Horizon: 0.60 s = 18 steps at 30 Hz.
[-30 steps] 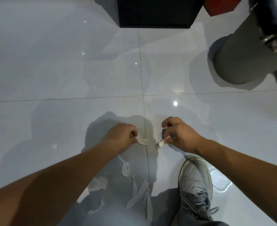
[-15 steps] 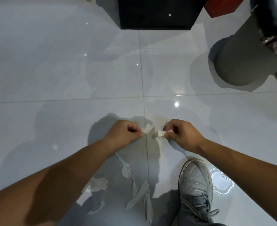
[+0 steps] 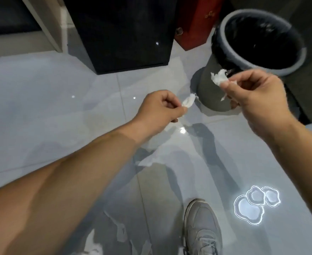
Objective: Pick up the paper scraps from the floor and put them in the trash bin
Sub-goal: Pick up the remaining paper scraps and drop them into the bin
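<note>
Both hands carrying paper, bin just ahead!

Left hand (image 3: 159, 109) pinches a crumpled white paper scrap (image 3: 60, 102); right hand (image 3: 258, 100) grips another white scrap (image 3: 219, 78) beside the round grey black-lined trash bin (image 3: 232, 52). More torn scraps (image 3: 121, 231) lie on the glossy grey tiled floor (image 3: 59, 107).

A grey sneaker (image 3: 201, 229) stands on glossy tiles (image 3: 41, 107) near a black cabinet (image 3: 122, 32).

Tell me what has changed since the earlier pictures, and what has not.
Both hands have lifted off the floor and swung right toward the trash bin, whose open mouth now shows. The right hand holds its paper scrap just short of the rim; the left hand carries its scrap lower, beside the bin's base. Nothing has been let go. Loose scraps still lie on the floor near the grey shoe.
</note>
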Available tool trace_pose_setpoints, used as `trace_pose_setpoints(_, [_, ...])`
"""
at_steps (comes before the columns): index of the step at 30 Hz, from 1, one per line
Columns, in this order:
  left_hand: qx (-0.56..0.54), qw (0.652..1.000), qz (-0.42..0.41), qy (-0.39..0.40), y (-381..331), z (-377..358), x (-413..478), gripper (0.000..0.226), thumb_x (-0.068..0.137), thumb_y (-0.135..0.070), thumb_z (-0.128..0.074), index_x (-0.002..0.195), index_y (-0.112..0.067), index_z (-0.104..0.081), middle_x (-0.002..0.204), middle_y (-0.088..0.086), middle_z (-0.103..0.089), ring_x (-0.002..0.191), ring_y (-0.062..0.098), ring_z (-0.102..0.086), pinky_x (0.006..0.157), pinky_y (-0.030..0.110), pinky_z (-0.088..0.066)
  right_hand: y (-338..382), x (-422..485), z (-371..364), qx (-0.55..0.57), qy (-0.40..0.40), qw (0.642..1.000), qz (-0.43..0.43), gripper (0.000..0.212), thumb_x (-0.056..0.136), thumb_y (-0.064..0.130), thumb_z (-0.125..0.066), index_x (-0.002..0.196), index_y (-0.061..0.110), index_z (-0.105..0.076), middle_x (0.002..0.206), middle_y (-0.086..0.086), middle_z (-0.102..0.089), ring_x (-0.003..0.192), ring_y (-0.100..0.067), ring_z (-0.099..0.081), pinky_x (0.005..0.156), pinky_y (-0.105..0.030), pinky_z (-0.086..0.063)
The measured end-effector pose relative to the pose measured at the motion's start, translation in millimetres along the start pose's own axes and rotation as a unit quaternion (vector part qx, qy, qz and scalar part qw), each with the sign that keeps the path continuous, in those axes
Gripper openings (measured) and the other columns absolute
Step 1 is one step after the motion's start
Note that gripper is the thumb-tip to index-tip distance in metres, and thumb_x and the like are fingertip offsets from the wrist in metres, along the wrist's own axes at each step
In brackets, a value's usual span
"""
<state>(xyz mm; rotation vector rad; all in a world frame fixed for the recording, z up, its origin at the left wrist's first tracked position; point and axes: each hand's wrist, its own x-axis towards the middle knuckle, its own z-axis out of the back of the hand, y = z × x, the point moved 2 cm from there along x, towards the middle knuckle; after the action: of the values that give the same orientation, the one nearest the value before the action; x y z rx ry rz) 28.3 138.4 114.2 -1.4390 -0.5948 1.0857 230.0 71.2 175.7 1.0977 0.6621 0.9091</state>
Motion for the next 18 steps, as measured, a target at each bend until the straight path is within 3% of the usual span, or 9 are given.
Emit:
trace_pose_setpoints(3, [0.040, 0.997, -0.070, 0.003, -53, -32, 43, 0.011, 0.079, -0.008, -0.078, 0.081, -0.004, -0.067, 0.073, 0.015, -0.069, 0.062, 0.017, -0.063, 0.063, 0.032, -0.059, 22, 39, 40, -0.036, -0.093, 0.994, 0.038, 0.013, 0.079, 0.024, -0.082, 0.075, 0.021, -0.070, 0.067, 0.003, -0.068, 0.057, -0.007, -0.060, 0.053, -0.021, -0.049])
trace_pose_setpoints(7, [0.097, 0.986, -0.132, -0.006, -108, -71, 94, 0.004, 0.079, -0.013, -0.079, 0.079, -0.011, -0.075, 0.073, 0.014, -0.073, 0.059, 0.014, -0.067, 0.066, 0.036, -0.062, 21, 91, 75, -0.042, -0.175, 0.983, -0.031, 0.013, 0.079, 0.023, -0.081, 0.074, 0.018, -0.069, 0.067, 0.002, -0.065, 0.051, -0.006, -0.057, 0.049, -0.019, -0.049])
trace_pose_setpoints(10, [0.139, 0.978, -0.155, -0.026, -133, -92, 125, 0.007, 0.079, -0.018, -0.078, 0.072, -0.020, -0.077, 0.068, -0.003, -0.072, 0.072, 0.014, -0.071, 0.075, 0.035, -0.061, 17, 123, 85, -0.022, -0.174, 0.981, -0.082, 0.009, 0.080, 0.014, -0.079, 0.080, 0.011, -0.070, 0.075, -0.004, -0.066, 0.067, -0.015, -0.066, 0.059, -0.021, -0.058])
trace_pose_setpoints(13, [0.208, 0.967, -0.148, 0.003, -144, -105, 139, 0.008, 0.084, -0.021, -0.074, 0.078, -0.017, -0.078, 0.067, -0.005, -0.070, 0.077, 0.016, -0.071, 0.078, 0.034, -0.059, 15, 137, 87, -0.026, -0.137, 0.983, -0.119, 0.018, 0.081, 0.013, -0.079, 0.094, 0.002, -0.072, 0.086, -0.012, -0.071, 0.070, -0.021, -0.072, 0.069, -0.029, -0.062])
trace_pose_setpoints(15, [0.237, 0.960, -0.149, 0.017, -145, -108, 139, 0.013, 0.088, -0.019, -0.068, 0.082, -0.015, -0.078, 0.073, -0.004, -0.072, 0.080, 0.015, -0.071, 0.078, 0.032, -0.059, 16, 137, 88, -0.039, -0.144, 0.982, -0.119, 0.011, 0.088, 0.011, -0.071, 0.096, 0.005, -0.072, 0.085, -0.014, -0.071, 0.061, -0.019, -0.073, 0.065, -0.028, -0.063])
trace_pose_setpoints(18, [0.247, 0.956, -0.157, 0.020, -142, -105, 139, 0.012, 0.089, -0.016, -0.066, 0.091, -0.018, -0.078, 0.089, -0.004, -0.074, 0.086, 0.013, -0.071, 0.083, 0.032, -0.059, 14, 133, 90, -0.084, -0.175, 0.976, -0.094, 0.010, 0.090, 0.008, -0.066, 0.084, 0.014, -0.072, 0.083, -0.012, -0.071, 0.068, -0.021, -0.075, 0.063, -0.029, -0.063])
